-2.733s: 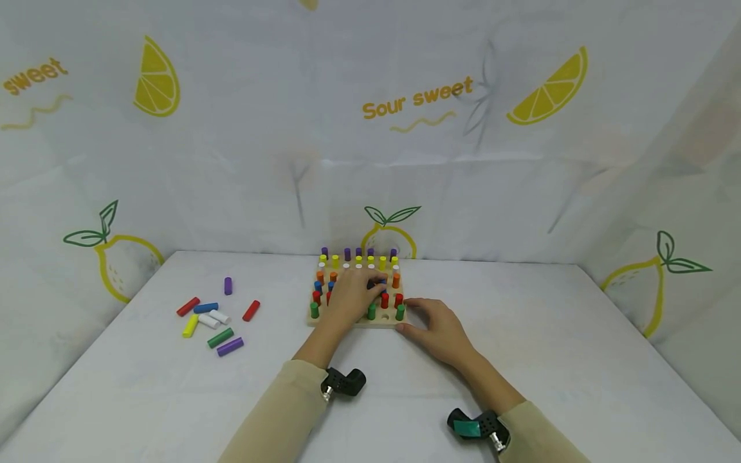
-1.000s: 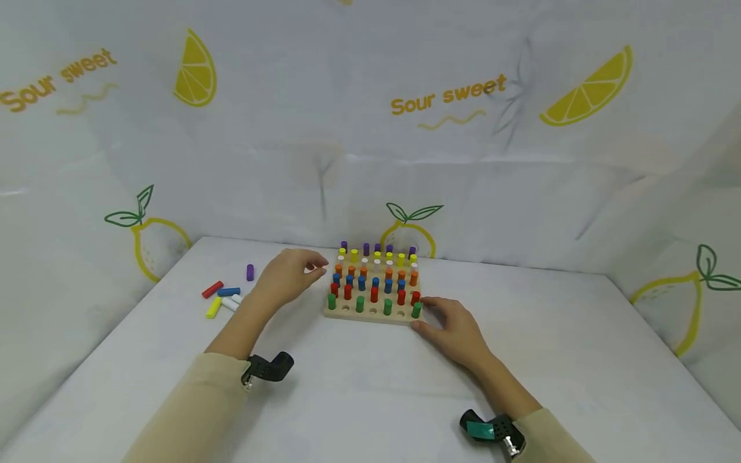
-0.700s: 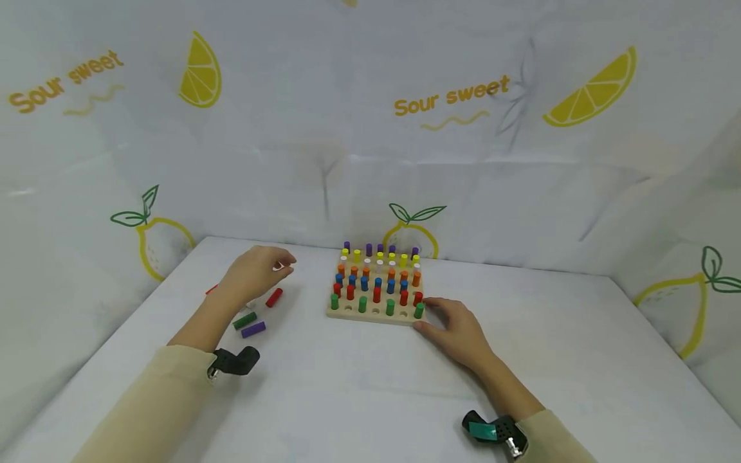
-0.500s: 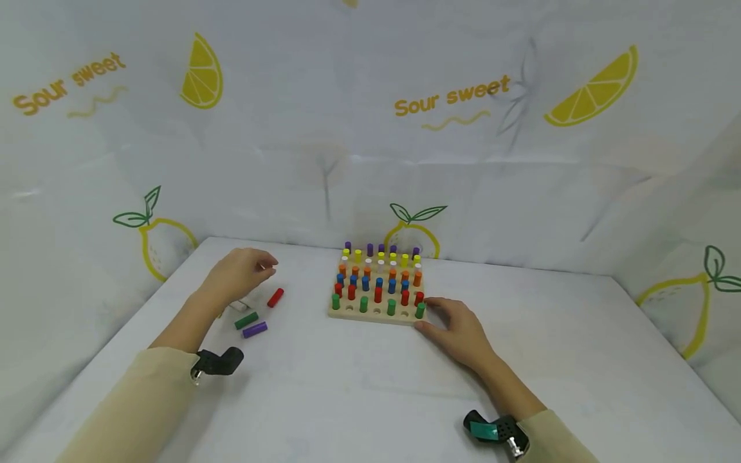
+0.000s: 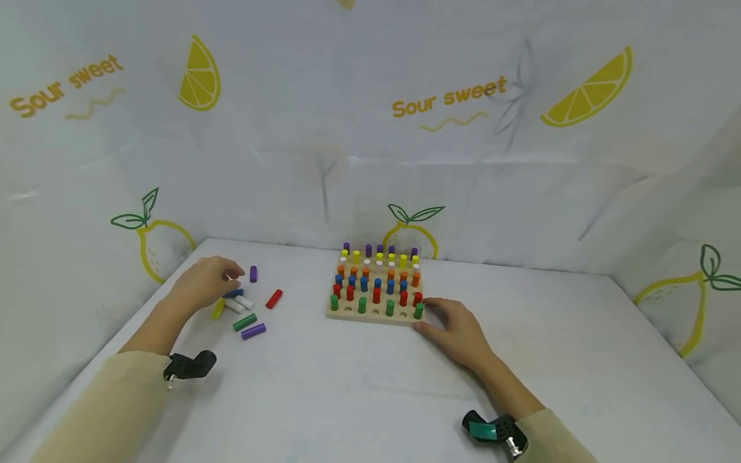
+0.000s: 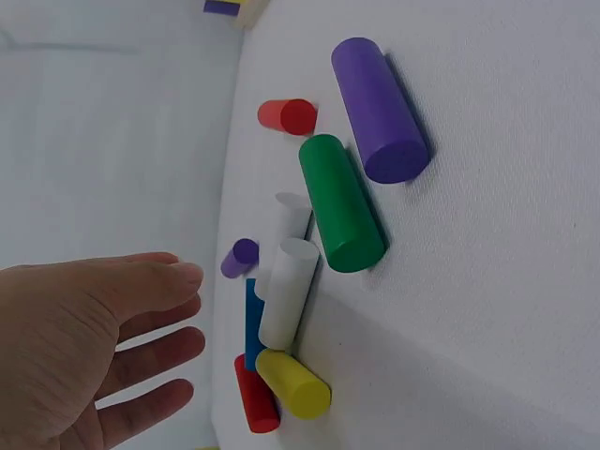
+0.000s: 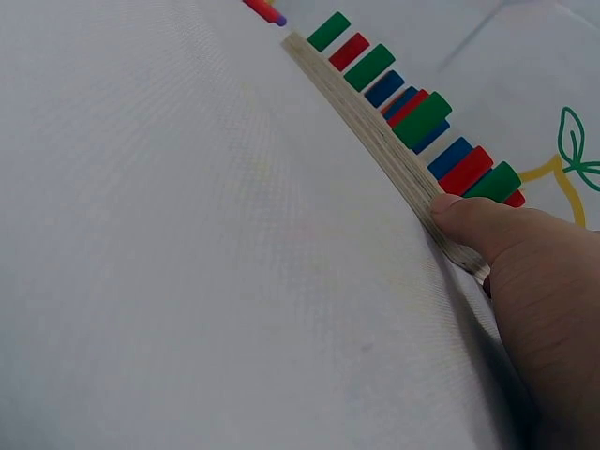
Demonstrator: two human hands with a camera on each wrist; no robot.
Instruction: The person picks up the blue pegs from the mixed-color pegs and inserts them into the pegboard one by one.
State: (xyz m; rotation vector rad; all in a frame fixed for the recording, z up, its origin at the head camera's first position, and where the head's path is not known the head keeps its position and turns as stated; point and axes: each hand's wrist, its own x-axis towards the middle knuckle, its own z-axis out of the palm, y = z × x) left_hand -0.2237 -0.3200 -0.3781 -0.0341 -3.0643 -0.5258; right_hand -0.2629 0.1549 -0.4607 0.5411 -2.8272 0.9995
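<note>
My left hand (image 5: 202, 281) hovers over the far-left group of loose pegs with fingers loosely bent and nothing held. The left wrist view shows thumb and fingers apart, beside a blue peg (image 6: 252, 323), a red peg (image 6: 255, 396), a yellow peg (image 6: 295, 384) and a white peg (image 6: 289, 292). From the head, this hand partly covers the blue peg and hides that red one. My right hand (image 5: 457, 329) holds the near right corner of the wooden pegboard (image 5: 370, 317), its thumb (image 7: 459, 214) against the front edge. Rows of coloured pegs stand upright in the board.
Nearer me lie a green peg (image 5: 245, 322) and a purple peg (image 5: 253, 331). Another red peg (image 5: 274, 298) lies to their right, and a second purple peg (image 5: 253, 274) stands farther back. A lemon-print curtain (image 5: 278, 167) hangs behind the white table (image 5: 359, 386).
My left hand has left the pegboard and travelled left to the loose pegs. The head view has shifted slightly. My right hand has stayed at the board's corner.
</note>
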